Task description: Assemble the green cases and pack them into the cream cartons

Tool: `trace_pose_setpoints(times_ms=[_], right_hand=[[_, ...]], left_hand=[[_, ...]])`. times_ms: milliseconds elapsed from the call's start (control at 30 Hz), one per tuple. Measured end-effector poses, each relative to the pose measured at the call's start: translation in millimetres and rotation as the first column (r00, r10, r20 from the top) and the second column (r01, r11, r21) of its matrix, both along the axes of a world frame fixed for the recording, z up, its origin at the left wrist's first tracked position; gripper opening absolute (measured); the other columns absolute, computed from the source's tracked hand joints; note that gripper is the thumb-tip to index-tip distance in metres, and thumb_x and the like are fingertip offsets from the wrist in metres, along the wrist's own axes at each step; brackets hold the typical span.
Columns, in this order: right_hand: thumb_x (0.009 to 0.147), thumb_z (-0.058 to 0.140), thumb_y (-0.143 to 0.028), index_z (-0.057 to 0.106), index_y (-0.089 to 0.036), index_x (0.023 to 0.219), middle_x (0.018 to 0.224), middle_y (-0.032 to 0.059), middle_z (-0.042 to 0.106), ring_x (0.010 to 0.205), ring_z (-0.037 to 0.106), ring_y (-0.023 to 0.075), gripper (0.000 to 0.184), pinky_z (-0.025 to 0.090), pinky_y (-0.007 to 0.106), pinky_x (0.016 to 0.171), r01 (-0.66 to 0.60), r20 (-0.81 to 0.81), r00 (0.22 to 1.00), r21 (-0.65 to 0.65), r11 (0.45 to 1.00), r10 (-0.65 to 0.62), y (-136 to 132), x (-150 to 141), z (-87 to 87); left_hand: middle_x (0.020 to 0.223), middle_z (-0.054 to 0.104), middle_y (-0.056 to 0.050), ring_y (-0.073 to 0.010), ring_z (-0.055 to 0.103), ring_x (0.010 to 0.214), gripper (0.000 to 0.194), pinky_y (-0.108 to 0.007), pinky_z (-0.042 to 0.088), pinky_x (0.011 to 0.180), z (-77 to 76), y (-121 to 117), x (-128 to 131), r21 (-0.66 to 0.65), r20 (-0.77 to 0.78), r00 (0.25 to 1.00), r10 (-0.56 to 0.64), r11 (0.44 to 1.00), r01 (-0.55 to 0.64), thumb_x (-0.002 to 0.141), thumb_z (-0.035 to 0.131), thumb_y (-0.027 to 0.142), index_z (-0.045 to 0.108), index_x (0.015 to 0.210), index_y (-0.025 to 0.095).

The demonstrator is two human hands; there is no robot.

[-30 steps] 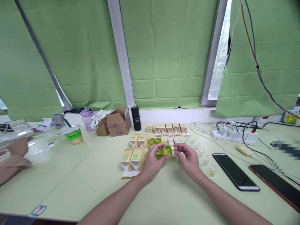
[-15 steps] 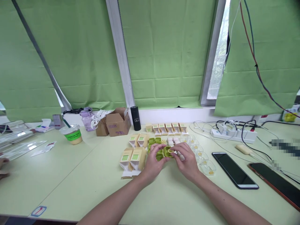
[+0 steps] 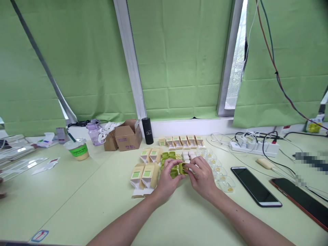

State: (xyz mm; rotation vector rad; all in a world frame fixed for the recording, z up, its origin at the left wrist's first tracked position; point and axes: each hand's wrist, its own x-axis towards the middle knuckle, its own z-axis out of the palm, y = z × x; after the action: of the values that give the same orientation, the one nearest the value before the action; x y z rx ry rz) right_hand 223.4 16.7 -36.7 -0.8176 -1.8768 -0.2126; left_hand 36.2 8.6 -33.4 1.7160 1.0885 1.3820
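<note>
While the left hand (image 3: 167,177) is gripping one small green container (image 3: 182,168) by its left side, the right hand (image 3: 202,175) is pinching it, fingertips at its opening. The container is staying between both hands, above the table (image 3: 174,218). Four cartons (image 3: 150,173) are standing in two pairs to the left; five open boxes (image 3: 183,142) and one closed box (image 3: 162,141) are lining the back. Two phones (image 3: 256,187) are lying at right.

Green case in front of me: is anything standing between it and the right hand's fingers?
Nothing visible blocks the way: the right hand has its fingers at the green case, which the left hand steadies. Whether those right fingers pinch something small is hidden.
</note>
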Motion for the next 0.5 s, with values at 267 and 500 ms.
trace_pose_setpoints(times_ms=[267, 500], right_hand=[[0.101, 0.057, -0.012, 0.073, -0.022, 0.101, 0.079, 0.0048, 0.062, 0.08, 0.052, 0.023, 0.019, 0.04, 0.037, 0.07, 0.008, 0.014, 1.0, 0.018, 1.0, -0.008, 0.0, -1.8, 0.3], [0.098, 0.06, -0.01, 0.072, -0.021, 0.096, 0.075, 0.0033, 0.063, 0.078, 0.051, 0.022, 0.016, 0.037, 0.035, 0.069, -0.017, 0.009, 1.0, 0.022, 1.0, 0.017, 2.4, -2.4, -4.8]], left_hand=[[0.127, 0.057, -0.006, -0.0286, 0.057, 0.13, 0.044, -0.042, 0.045, 0.115, -1.5, 1.3, 0.6, 0.002, 0.008, 1.0, -0.018, 1.0, 0.017, 0.075, 0.084, 0.011, 0.076, 0.115, 0.029], [0.127, 0.057, -0.006, -0.0271, 0.059, 0.126, 0.046, -0.043, 0.047, 0.114, 0.1, -1.3, 1.3, -0.013, 0.005, 1.0, -0.017, 1.0, 0.017, 0.075, 0.083, 0.008, 0.075, 0.116, 0.028]])
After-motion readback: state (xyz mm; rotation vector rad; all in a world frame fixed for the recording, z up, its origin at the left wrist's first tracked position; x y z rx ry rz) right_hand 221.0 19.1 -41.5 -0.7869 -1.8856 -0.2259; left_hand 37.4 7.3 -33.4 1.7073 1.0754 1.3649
